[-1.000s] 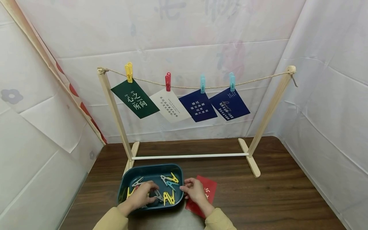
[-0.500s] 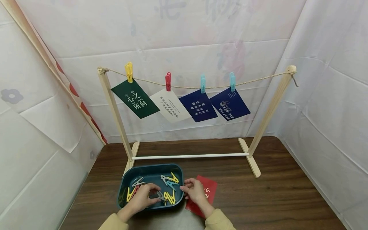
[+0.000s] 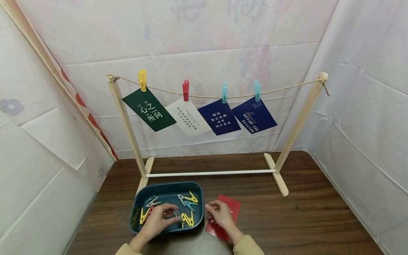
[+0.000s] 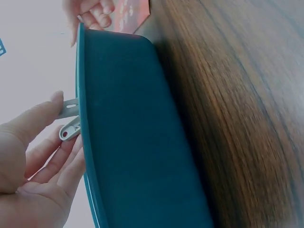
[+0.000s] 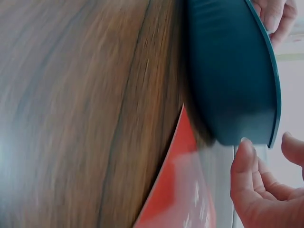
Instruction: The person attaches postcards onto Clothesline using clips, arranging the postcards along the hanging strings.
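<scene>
On the left of the dark wooden table [image 3: 287,226] sits a teal plastic tray [image 3: 137,202] with a scatter of yellow, grey, blue and red clothespins in it. The left hand [image 3: 157,221] is down inside the tray, thumb and fingers closed in a pinch on a grey clothespin [image 4: 69,121]; the left wrist view shows the peg's handle ends poking out between thumb and forefinger, just above the tray's rim. It looks like a light, stiff plastic peg with a spring, a bit slick, so I'd judge the two handle ends the place to hold it, squeezing there to open the mouth. Gripped nearer the mouth it would likely skid or stay clamped.

Just right of the tray, the right hand [image 3: 220,214] rests on a red card [image 3: 231,205] that lies flat on the table, one edge against the tray's wall. Its fingers are curled at the card's near-left edge, touching it. Whether they have it pinched or only press on it I cannot tell. The card looks thin and bendy, so it is easy to crease and best lifted by an edge or corner.

Behind, a wooden stand [image 3: 125,120] carries a twine line [image 3: 287,86] with four cards pegged up: green [image 3: 149,109], white [image 3: 188,117], and two navy [image 3: 219,117], [image 3: 254,115]. The stretch of line to their right is bare.
</scene>
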Motion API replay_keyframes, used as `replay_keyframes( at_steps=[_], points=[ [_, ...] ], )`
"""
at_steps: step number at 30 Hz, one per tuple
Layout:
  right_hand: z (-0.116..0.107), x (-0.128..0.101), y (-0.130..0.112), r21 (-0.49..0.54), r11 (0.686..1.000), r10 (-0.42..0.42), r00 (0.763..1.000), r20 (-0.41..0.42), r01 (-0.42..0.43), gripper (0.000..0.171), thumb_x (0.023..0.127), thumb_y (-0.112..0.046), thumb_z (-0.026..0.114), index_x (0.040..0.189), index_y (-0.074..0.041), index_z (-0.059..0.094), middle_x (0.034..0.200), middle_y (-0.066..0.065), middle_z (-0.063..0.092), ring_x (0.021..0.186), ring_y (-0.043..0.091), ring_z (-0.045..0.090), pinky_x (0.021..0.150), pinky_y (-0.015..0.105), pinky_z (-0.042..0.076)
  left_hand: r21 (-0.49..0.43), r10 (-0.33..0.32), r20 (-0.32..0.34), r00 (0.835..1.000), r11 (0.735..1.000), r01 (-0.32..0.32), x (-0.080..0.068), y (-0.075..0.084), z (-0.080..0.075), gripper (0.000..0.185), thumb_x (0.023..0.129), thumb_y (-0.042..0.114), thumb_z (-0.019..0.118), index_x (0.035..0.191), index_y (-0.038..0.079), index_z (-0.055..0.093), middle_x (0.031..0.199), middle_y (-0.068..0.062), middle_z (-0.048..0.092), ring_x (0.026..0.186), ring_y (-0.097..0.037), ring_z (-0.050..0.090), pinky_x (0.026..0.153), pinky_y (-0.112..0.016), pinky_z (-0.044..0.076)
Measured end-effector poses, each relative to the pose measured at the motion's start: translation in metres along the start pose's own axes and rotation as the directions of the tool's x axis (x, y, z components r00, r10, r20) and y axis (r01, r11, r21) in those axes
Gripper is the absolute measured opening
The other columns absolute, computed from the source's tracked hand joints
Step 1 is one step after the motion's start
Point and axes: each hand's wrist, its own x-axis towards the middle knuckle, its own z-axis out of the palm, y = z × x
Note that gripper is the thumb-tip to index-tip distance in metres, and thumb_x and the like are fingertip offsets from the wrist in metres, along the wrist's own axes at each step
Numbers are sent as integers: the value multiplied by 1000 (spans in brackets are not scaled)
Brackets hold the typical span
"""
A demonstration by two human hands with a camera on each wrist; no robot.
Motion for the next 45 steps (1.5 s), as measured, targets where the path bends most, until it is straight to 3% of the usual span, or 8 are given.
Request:
replay_keyframes(
  at_steps=[7,11,16,22,31,36,39,45],
  points=[
    [-32,-2,3,-185,981,-62,997,-49,52,29,77,-12,69,94,9,59,73,6,58,60,13,54,51,24,48,-35,-54,-114,992,998,50,-2,4,7,37,74,23,71,100,-2,63,87,-4,59,77,-16,57,68,-25,50],
    [-48,-3,5,-224,972,-89,992,-92,67,35,70,-11,75,92,10,59,72,6,58,61,11,53,53,23,46,-56,-90,-209,974,995,80,-6,5,13,32,72,17,72,98,0,64,83,-4,59,74,-14,57,68,-24,50],
    [-65,-1,17,-273,952,-176,977,-123,137,40,67,-19,77,91,7,59,73,7,57,63,13,51,55,25,45,-86,-94,-306,947,994,71,-9,6,19,25,71,12,73,94,3,65,82,-4,60,71,-14,58,67,-25,50],
    [-75,-1,17,-419,908,-69,982,-173,-11,49,62,-18,80,99,6,58,88,12,56,78,24,52,66,35,47,-112,-73,-396,915,993,31,-9,9,25,25,71,13,73,93,3,66,83,-5,60,72,-12,59,67,-24,50],
    [-78,4,22,-632,774,-40,993,-110,-38,76,49,-25,86,109,8,52,101,18,51,97,35,45,81,49,41,-159,-100,-459,883,987,29,-12,25,30,25,72,7,71,96,1,65,85,-8,60,74,-14,59,70,-25,50],
    [-77,6,23,-672,738,9,996,-94,-70,86,43,-30,88,112,7,51,106,20,45,100,37,39,79,56,35,-180,-98,-481,871,984,11,-18,52,30,24,72,0,70,95,-4,64,84,-13,59,74,-15,59,70,-26,50],
    [-76,6,21,-692,719,16,996,-90,-74,90,39,-32,89,112,6,51,106,19,44,99,35,38,78,56,34,-183,-94,-483,871,983,5,-21,58,30,24,73,2,70,95,-4,64,85,-12,60,74,-13,59,71,-26,50],
    [-74,7,21,-729,679,12,995,-102,-83,89,34,-32,90,107,2,52,102,16,43,95,32,37,73,50,32,-235,-134,-484,865,972,20,-20,44,33,25,72,1,70,96,-3,64,85,-11,60,75,-14,59,72,-26,50]
  ],
)
